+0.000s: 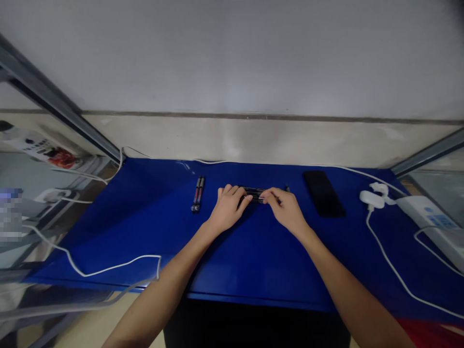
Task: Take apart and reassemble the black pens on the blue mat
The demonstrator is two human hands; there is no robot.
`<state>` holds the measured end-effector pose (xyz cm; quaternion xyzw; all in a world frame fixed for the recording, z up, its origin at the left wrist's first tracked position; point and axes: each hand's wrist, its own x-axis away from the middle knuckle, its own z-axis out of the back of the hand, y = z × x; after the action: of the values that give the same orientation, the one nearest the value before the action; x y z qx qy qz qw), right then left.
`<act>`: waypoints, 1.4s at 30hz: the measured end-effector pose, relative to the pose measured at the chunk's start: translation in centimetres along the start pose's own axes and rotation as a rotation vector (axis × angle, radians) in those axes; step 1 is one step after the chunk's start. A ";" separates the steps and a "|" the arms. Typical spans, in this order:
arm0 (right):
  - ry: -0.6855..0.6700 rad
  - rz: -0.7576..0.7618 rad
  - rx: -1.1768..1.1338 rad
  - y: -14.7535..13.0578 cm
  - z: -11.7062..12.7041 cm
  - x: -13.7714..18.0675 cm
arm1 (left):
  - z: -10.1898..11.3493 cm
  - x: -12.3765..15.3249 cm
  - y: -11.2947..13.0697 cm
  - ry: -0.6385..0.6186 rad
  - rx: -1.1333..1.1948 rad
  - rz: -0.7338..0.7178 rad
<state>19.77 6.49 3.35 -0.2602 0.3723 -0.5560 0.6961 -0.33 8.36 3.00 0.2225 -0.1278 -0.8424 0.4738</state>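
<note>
Both my hands meet at the middle of a blue table [253, 251]. My left hand [227, 208] curls its fingers around the left end of a small bundle of dark pens [254, 193]. My right hand [284, 207] pinches the bundle's right end with thumb and fingers. The bundle lies just above the table surface; its exact make-up is too small to tell. Two more dark pens [197, 194] lie side by side to the left of my left hand, untouched.
A black phone [323, 193] lies flat to the right of my hands. White chargers [372, 197] and a white power strip [433, 223] sit at the far right, with white cables trailing over the table. Another white cable [108, 268] loops over the left front edge. A wall stands behind.
</note>
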 end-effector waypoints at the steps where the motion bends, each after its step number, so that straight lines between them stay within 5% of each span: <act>1: 0.045 -0.023 0.063 0.4 0.4 -0.2 | 0.0 0.0 0.0 0.013 -0.003 0.010; 5: 0.231 -0.124 0.546 2.3 2.2 -0.5 | -0.2 0.0 -0.2 0.068 -0.022 0.062; 11: 0.139 -0.241 0.805 4.2 2.8 -0.2 | -0.5 -0.1 -0.6 0.118 -0.027 0.112; 20: 0.103 0.082 0.236 1.6 2.9 -0.9 | -0.4 -0.2 -0.7 0.142 -0.036 0.146; 35: 0.035 0.216 0.216 0.3 2.6 -0.6 | -0.2 -0.2 -0.7 0.131 -0.046 0.156; 42: -0.051 0.297 0.118 -0.1 0.6 -0.1 | -0.2 0.2 0.3 0.029 -0.001 0.006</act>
<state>20.18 6.52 3.83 -0.1750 0.3557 -0.4613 0.7938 -0.12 8.05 2.89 0.2339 -0.1213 -0.8377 0.4783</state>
